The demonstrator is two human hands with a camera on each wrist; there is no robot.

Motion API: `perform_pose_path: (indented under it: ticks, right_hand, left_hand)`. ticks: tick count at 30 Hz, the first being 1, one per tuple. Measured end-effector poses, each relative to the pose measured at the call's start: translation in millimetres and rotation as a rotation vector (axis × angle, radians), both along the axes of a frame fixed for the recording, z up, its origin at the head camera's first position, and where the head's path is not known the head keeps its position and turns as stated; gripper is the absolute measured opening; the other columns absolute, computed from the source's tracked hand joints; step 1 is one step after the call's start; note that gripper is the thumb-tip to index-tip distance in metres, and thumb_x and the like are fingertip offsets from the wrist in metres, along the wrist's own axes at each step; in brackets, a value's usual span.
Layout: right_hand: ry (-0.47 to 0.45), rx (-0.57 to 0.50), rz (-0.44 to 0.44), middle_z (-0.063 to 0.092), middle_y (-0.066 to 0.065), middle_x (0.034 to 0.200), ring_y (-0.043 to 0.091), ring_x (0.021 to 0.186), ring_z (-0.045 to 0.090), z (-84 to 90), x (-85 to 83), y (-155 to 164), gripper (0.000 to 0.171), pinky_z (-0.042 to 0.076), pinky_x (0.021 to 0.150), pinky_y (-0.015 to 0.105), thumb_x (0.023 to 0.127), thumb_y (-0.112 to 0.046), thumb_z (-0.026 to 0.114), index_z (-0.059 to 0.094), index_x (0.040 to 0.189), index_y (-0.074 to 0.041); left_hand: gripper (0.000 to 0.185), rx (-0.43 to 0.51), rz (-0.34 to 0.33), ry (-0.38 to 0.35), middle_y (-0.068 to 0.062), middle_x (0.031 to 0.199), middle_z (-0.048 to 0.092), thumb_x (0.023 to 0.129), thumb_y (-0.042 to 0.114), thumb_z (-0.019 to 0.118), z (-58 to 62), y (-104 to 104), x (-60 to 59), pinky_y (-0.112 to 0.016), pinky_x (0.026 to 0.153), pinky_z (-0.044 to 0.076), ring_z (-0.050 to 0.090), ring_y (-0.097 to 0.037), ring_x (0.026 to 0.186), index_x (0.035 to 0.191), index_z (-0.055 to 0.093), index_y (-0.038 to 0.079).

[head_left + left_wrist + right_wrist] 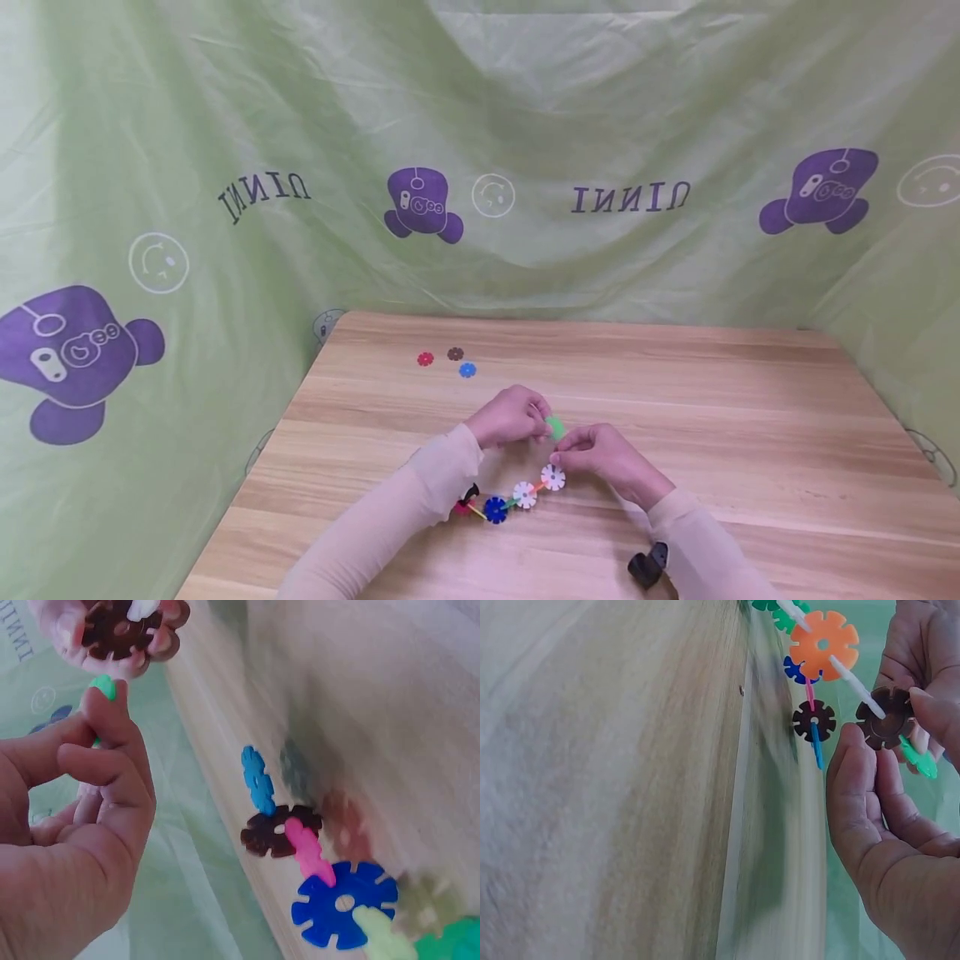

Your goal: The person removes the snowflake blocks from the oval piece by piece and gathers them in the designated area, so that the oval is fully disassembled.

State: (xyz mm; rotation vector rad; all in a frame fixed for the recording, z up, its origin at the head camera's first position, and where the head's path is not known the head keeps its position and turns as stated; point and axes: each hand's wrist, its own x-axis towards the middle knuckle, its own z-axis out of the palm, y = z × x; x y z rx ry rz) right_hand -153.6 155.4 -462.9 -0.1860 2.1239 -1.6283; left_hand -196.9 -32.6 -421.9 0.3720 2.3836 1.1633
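Observation:
My left hand (513,417) pinches a green notched disc (555,428) between thumb and fingertips. Just to its right, my right hand (611,461) holds a brown notched disc (886,720) by its edge. That brown disc is the end of a linked chain: a white disc seen edge-on joins it to an orange disc (832,645). In the right wrist view the green disc is close below the brown one. From the hands the chain runs down left over the table through white discs (524,495) and a dark blue disc (496,510); my left forearm hides part of it.
Three loose notched discs, red (425,359), brown (455,354) and blue (468,370), lie toward the back left of the wooden table (712,392). A black wrist camera (647,567) sits by the right sleeve. Green printed cloth (525,275) hangs around the table.

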Motion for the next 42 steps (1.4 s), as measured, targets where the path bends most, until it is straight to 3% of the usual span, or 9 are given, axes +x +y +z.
perform_pose_path:
  ticks: [6, 10, 13, 19, 26, 32, 39, 42]
  right_hand:
    - [-0.019, 0.018, -0.019, 0.069, 0.006, 0.085, 0.016, 0.080, 0.063, -0.7, -1.5, -1, 0.037, 0.052, 0.076, 0.031, 0.075, -0.025, 0.077, 0.063, 0.097, 0.002]
    - [-0.036, 0.021, -0.036, 0.067, 0.006, 0.085, 0.017, 0.079, 0.063, -2.2, -1.9, -1, 0.039, 0.052, 0.075, 0.032, 0.073, -0.025, 0.079, 0.063, 0.097, 0.001]
    - [-0.036, 0.017, -0.036, 0.067, 0.007, 0.086, 0.017, 0.079, 0.062, -2.9, -2.2, -2, 0.039, 0.052, 0.075, 0.032, 0.073, -0.025, 0.079, 0.062, 0.097, 0.002]
    - [-0.037, 0.009, -0.022, 0.066, 0.006, 0.086, 0.017, 0.079, 0.062, -5.1, -0.3, -3, 0.040, 0.053, 0.074, 0.031, 0.074, -0.024, 0.078, 0.062, 0.099, 0.002]
    - [-0.054, 0.009, -0.022, 0.066, 0.008, 0.088, 0.019, 0.081, 0.062, -3.3, -2.4, -2, 0.041, 0.053, 0.077, 0.032, 0.072, -0.026, 0.079, 0.062, 0.098, 0.002]
    - [-0.060, 0.021, -0.038, 0.065, 0.008, 0.089, 0.020, 0.082, 0.062, -2.0, -2.4, -2, 0.043, 0.052, 0.078, 0.032, 0.072, -0.026, 0.080, 0.062, 0.099, 0.001]
    - [-0.046, 0.012, -0.031, 0.065, 0.007, 0.087, 0.018, 0.080, 0.061, -2.9, 0.2, 0, 0.042, 0.052, 0.076, 0.031, 0.072, -0.026, 0.079, 0.061, 0.099, 0.002]
    - [-0.043, 0.002, -0.026, 0.065, 0.007, 0.087, 0.017, 0.079, 0.061, -2.9, 0.7, 0, 0.042, 0.052, 0.076, 0.031, 0.073, -0.025, 0.079, 0.061, 0.099, 0.002]
  left_hand:
    - [0.012, 0.094, 0.101, -0.038, -0.006, 0.080, 0.070, 0.082, 0.013, 0.067, 1.4, -15, -14.0, -0.033, 0.072, 0.055, 0.066, -0.021, 0.078, 0.093, 0.067, 0.009]
    - [0.017, 0.242, 0.165, -0.134, -0.015, 0.092, 0.069, 0.086, 0.009, 0.062, -2.3, -27, -23.0, -0.036, 0.080, 0.056, 0.068, -0.025, 0.086, 0.101, 0.064, 0.002]
    - [0.020, 0.294, 0.212, -0.150, -0.018, 0.101, 0.067, 0.088, 0.010, 0.061, -4.9, -38, -28.4, -0.036, 0.084, 0.055, 0.067, -0.028, 0.092, 0.106, 0.062, 0.000]
    - [0.025, 0.218, 0.284, -0.046, -0.018, 0.108, 0.064, 0.090, 0.012, 0.059, -3.0, -63, -36.6, -0.039, 0.088, 0.053, 0.066, -0.027, 0.093, 0.110, 0.061, -0.002]
    - [0.031, 0.204, 0.483, -0.006, -0.018, 0.096, 0.068, 0.085, 0.005, 0.062, -15.8, -97, -65.9, -0.032, 0.079, 0.056, 0.069, -0.023, 0.083, 0.112, 0.056, -0.006]
    - [0.028, 0.134, 0.632, 0.007, -0.018, 0.100, 0.065, 0.083, 0.001, 0.061, -26.6, -126, -76.3, -0.029, 0.077, 0.056, 0.067, -0.023, 0.083, 0.110, 0.057, -0.004]
    - [0.034, 0.086, 0.665, 0.053, -0.022, 0.122, 0.057, 0.078, -0.006, 0.062, -35.8, -137, -79.1, -0.027, 0.072, 0.057, 0.066, -0.020, 0.078, 0.112, 0.054, -0.008]
    - [0.036, 0.056, 0.677, 0.067, -0.021, 0.120, 0.058, 0.078, -0.004, 0.064, -37.8, -138, -79.0, -0.026, 0.069, 0.056, 0.064, -0.018, 0.075, 0.112, 0.053, -0.008]
